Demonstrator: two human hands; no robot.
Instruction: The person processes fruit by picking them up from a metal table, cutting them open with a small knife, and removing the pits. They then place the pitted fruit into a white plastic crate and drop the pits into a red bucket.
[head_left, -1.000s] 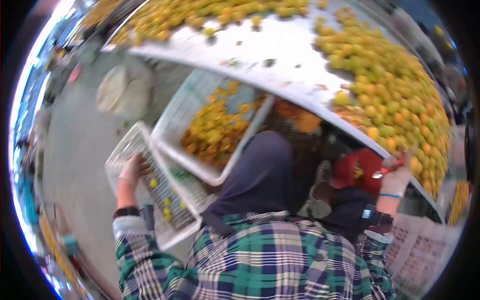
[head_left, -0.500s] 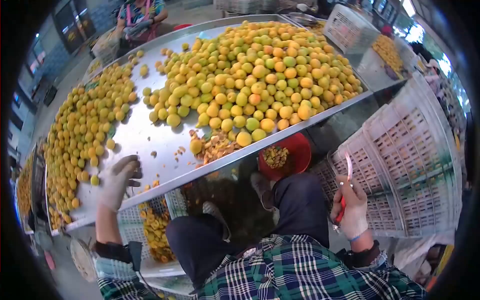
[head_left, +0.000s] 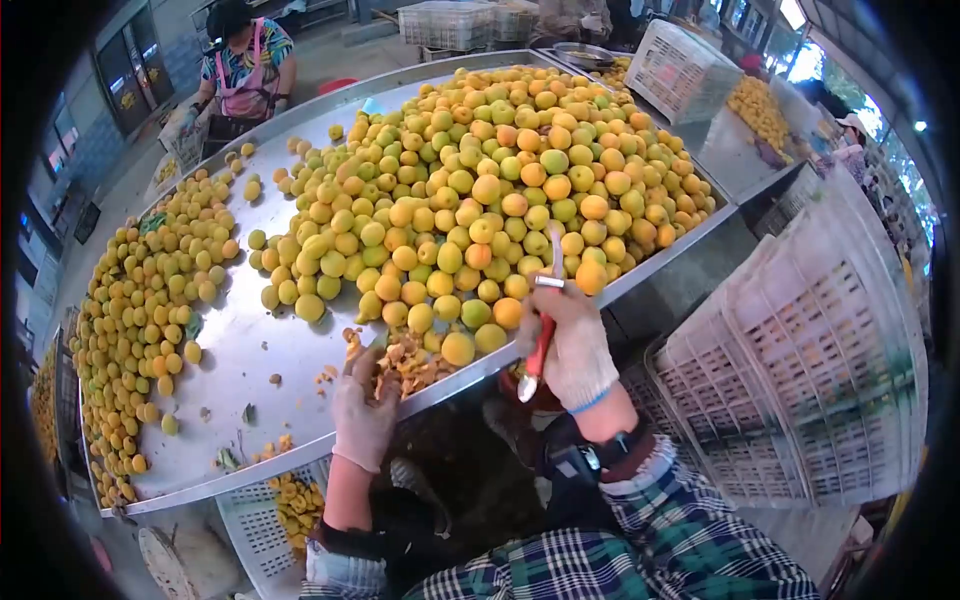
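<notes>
My left hand (head_left: 364, 410), in a pale glove, is at the near edge of the metal table, its fingers apart and holding nothing I can see. Beside its fingertips lies a small heap of orange-brown pits and scraps (head_left: 412, 365). Gloved too, my right hand (head_left: 570, 335) grips a red-handled knife (head_left: 544, 345). The blade points up toward the fruit, and a shiny spoon-like end sticks out below. Just beyond both hands a large pile of yellow-orange apricots (head_left: 480, 205) covers much of the table.
More apricots (head_left: 150, 330) lie along the left of the metal table (head_left: 270, 350). A crate of cut fruit (head_left: 297, 505) stands below the near edge. Tall plastic crates (head_left: 790, 360) are stacked at my right. A person in a pink apron (head_left: 245, 85) works across the table.
My left hand has moved right, from the bare metal to the scrap heap. My right hand has come from beside the crates up to the table's edge, still holding the knife.
</notes>
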